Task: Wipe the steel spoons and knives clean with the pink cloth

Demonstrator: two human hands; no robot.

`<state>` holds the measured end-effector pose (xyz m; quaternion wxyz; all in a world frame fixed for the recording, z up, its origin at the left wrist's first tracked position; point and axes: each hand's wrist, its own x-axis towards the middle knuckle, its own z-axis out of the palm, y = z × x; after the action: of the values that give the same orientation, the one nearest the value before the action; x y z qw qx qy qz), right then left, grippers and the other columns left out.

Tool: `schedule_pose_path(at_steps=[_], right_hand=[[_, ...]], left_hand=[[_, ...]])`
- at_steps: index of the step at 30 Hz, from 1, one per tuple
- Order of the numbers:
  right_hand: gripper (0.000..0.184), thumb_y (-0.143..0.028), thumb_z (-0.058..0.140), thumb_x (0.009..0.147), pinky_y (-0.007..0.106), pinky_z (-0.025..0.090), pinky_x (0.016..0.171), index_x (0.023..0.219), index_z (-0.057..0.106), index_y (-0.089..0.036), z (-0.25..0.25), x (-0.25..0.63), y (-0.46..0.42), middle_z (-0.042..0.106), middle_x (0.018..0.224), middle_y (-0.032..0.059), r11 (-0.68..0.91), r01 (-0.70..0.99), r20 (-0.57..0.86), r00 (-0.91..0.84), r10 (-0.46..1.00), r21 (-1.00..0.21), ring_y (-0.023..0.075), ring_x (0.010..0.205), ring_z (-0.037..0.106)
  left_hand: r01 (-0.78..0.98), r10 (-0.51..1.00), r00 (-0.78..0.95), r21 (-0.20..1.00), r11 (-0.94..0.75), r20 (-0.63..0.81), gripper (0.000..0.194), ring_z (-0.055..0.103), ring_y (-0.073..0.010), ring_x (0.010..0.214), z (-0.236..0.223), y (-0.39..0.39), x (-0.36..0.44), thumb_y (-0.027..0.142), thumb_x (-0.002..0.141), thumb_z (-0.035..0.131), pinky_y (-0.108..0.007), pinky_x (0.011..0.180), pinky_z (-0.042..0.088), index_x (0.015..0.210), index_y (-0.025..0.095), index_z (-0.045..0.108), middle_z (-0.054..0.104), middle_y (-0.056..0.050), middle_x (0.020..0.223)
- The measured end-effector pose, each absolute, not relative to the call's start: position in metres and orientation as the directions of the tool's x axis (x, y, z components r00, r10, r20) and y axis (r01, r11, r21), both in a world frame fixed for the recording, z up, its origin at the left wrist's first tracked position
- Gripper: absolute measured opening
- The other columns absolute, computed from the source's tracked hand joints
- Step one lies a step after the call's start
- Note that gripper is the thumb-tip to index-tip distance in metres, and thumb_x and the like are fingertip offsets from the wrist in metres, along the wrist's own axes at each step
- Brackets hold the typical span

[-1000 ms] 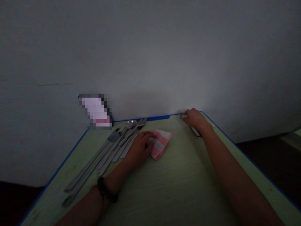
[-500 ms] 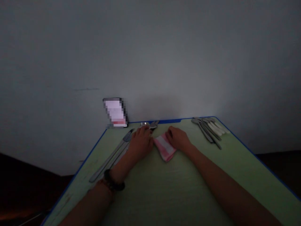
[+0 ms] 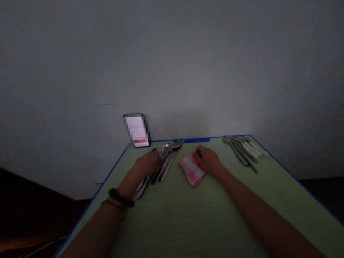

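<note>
My right hand (image 3: 209, 159) is closed on the edge of a folded pink and white cloth (image 3: 192, 169), which lies on the table. My left hand (image 3: 147, 163), a dark bracelet on its wrist, rests over the left side of a heap of metal cutlery (image 3: 167, 165). Its fingers are curled around a piece of cutlery whose dark tip (image 3: 154, 149) shows just above the knuckles; the hand and forearm hide the rest. Spoon bowls and a blade point toward the wall, and handles stick out below the hand.
A second group of cutlery (image 3: 239, 152), some with white handles, lies at the table's back right. A phone (image 3: 137, 129) with a blurred screen leans on the wall at the back left. The green table (image 3: 188, 222) has a blue edge and meets the wall.
My left hand has moved left and toward me, off the middle of the cutlery, uncovering spoons and handles. My right hand stays on the cloth. The view has shifted slightly.
</note>
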<state>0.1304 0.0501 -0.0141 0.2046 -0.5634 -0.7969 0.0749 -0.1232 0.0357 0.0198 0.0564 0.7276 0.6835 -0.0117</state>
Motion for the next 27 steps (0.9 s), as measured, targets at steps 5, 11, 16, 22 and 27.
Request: schedule_pose_path(at_steps=[5,11,16,22,27], right_hand=[[0.025,-0.037,0.040,0.091,0.026,0.033,0.063,0.090,0.056,-0.019,-0.014,0.132,0.052,0.067,0.083,0.0056,0.343,0.862,0.220,-0.277,0.935,-0.372,0.0163,0.075,0.058],[0.024,-0.037,0.040,0.090,0.026,0.034,0.064,0.089,0.056,-0.019,-0.014,0.133,0.053,0.067,0.082,0.0047,0.345,0.855,0.231,-0.273,0.934,-0.387,0.0159,0.074,0.058],[0.024,-0.037,0.041,0.090,0.025,0.034,0.064,0.089,0.057,-0.019,-0.014,0.134,0.053,0.067,0.084,0.0052,0.342,0.854,0.222,-0.274,0.936,-0.391,0.0162,0.075,0.059],[0.024,-0.039,0.041,0.090,0.025,0.034,0.063,0.088,0.056,-0.020,-0.019,0.133,0.053,0.067,0.082,0.0046,0.338,0.861,0.248,-0.257,0.934,-0.381,0.0161,0.073,0.058],[0.024,-0.038,0.042,0.089,0.025,0.035,0.064,0.087,0.056,-0.019,-0.019,0.131,0.055,0.066,0.083,0.0050,0.286,0.872,0.246,-0.199,0.948,-0.397,0.0163,0.075,0.058]], left_hand=[[0.972,0.972,0.177,0.183,-0.148,-0.154,0.030,0.062,-0.0210,0.071,0.025,0.039,-0.141,0.046,0.080,0.049,-0.027,0.059,0.042,0.077,0.017,0.058,0.067,-0.009,0.081],[0.934,0.969,0.220,0.313,-0.175,-0.114,0.032,0.057,-0.0183,0.067,0.039,0.039,-0.148,0.047,0.082,0.042,-0.026,0.059,0.042,0.072,0.019,0.055,0.063,-0.003,0.070],[0.906,0.987,0.157,0.402,-0.132,-0.031,0.041,0.055,-0.0153,0.060,0.061,0.035,-0.155,0.045,0.088,0.025,-0.025,0.056,0.043,0.072,0.020,0.053,0.060,-0.002,0.070],[0.955,0.992,0.114,0.272,-0.122,0.044,0.039,0.056,-0.0169,0.059,0.074,0.031,-0.161,0.041,0.088,0.032,-0.025,0.059,0.041,0.062,0.019,0.052,0.056,-0.001,0.056],[0.964,0.983,0.139,0.211,-0.162,0.121,0.032,0.062,-0.0223,0.070,0.049,0.022,-0.116,0.037,0.091,0.035,-0.030,0.064,0.042,0.080,0.018,0.058,0.066,-0.009,0.075]])
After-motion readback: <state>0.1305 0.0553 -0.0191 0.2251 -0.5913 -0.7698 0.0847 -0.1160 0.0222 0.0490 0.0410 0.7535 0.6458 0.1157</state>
